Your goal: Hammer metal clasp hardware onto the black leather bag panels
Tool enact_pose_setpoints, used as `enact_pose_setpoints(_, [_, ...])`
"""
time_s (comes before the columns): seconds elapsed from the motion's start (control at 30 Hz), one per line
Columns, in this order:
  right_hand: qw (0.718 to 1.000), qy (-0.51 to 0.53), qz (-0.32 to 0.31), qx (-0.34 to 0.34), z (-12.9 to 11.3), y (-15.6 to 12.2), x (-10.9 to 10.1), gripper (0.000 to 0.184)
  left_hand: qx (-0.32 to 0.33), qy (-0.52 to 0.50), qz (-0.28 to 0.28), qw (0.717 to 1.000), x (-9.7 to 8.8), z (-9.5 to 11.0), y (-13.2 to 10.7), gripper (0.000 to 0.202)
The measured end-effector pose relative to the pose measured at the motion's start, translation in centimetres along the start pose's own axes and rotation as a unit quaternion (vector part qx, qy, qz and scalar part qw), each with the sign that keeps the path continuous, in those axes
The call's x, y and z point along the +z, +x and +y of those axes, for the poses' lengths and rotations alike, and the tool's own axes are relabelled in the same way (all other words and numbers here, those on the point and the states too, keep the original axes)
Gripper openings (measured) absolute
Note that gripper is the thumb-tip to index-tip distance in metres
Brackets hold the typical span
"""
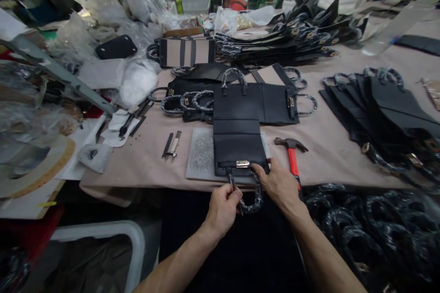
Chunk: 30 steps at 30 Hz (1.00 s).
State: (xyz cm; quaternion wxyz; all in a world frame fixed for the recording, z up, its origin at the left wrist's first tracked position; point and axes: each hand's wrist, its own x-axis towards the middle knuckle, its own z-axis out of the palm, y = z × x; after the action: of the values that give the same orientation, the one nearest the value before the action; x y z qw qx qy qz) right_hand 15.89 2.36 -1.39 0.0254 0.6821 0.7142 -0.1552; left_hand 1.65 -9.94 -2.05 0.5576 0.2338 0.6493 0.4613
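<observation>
A flat black leather bag panel (237,114) lies lengthwise before me, with a plastic-wrapped handle (234,73) at its far end. A strap with a shiny metal clasp (242,164) crosses its near end. My left hand (222,208) is closed at the left side of the near bag handle (256,201), which hangs past the table edge. A thin dark strip or tool shows between those fingers; I cannot tell which. My right hand (280,183) grips the panel's near right corner, thumb on top beside the clasp. Beneath the panel is a grey slab (201,153).
A red-handled claw hammer (292,158) lies to the right, small metal tools (173,145) to the left. More black panels (395,105) are stacked at right and a pile (275,48) behind. Wrapped handles (374,229) fill the space below right. A white bin (135,238) stands lower left.
</observation>
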Motion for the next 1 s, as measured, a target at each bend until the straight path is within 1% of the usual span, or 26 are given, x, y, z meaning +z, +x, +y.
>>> enact_pose_setpoints(0.07, [1.000,-0.018,0.008,-0.005,-0.3,0.0,0.1,0.067,0.008,0.023,0.009,1.000,0.1,0.0,0.2,0.027])
enact_pose_setpoints(0.13, [1.000,-0.021,0.015,-0.004,-0.3,0.2,0.2,0.069,-0.001,0.015,0.014,1.000,0.2,-0.1,0.5,0.028])
enact_pose_setpoints(0.2, [1.000,-0.003,0.015,-0.004,0.0,0.5,0.3,0.068,-0.015,-0.003,0.013,1.000,0.1,-0.3,0.7,0.030])
enact_pose_setpoints(0.27, [0.998,0.056,-0.003,-0.018,0.6,0.8,0.4,0.059,-0.017,-0.022,0.013,1.000,-0.2,-0.4,0.8,0.033])
enact_pose_setpoints(0.33, [0.989,0.142,-0.026,-0.042,1.3,1.0,0.4,0.050,-0.014,-0.033,0.010,0.999,-0.8,-0.3,0.8,0.035])
enact_pose_setpoints(0.4, [0.970,0.231,-0.044,-0.053,1.9,1.1,0.5,0.049,-0.014,-0.035,0.003,0.999,-1.4,-0.2,0.8,0.038])
enact_pose_setpoints(0.47, [0.943,0.322,-0.066,-0.042,2.5,1.0,0.7,0.053,-0.016,-0.033,-0.007,0.999,-1.8,-0.1,0.8,0.040])
enact_pose_setpoints(0.57, [0.880,0.458,-0.119,-0.032,3.4,1.1,0.7,0.057,-0.012,-0.027,-0.015,0.999,-2.0,-0.2,1.1,0.041])
enact_pose_setpoints(0.63, [0.849,0.508,-0.142,-0.040,3.9,1.2,0.6,0.053,-0.012,-0.021,-0.016,1.000,-1.9,-0.4,1.2,0.042])
enact_pose_setpoints(0.7, [0.836,0.525,-0.151,-0.045,4.2,1.4,0.5,0.048,-0.015,-0.019,-0.018,1.000,-1.9,-0.5,1.2,0.043])
enact_pose_setpoints(0.77, [0.837,0.524,-0.149,-0.044,4.3,1.4,0.5,0.045,-0.018,-0.018,-0.018,1.000,-1.9,-0.6,1.2,0.043])
enact_pose_setpoints(0.83, [0.851,0.506,-0.133,-0.042,4.1,1.3,0.6,0.044,-0.019,-0.014,-0.013,1.000,-2.0,-0.7,1.1,0.043])
enact_pose_setpoints(0.87, [0.863,0.489,-0.120,-0.042,4.0,1.1,0.6,0.044,-0.018,-0.010,-0.010,1.000,-2.1,-0.8,1.1,0.043])
enact_pose_setpoints(0.93, [0.901,0.425,-0.078,-0.047,3.5,0.8,0.8,0.044,-0.016,0.000,-0.003,1.000,-2.2,-0.8,1.1,0.042])
enact_pose_setpoints(1.0, [0.945,0.324,-0.017,-0.050,3.0,0.5,1.0,0.041,-0.015,0.009,0.001,1.000,-2.4,-0.8,1.2,0.041])
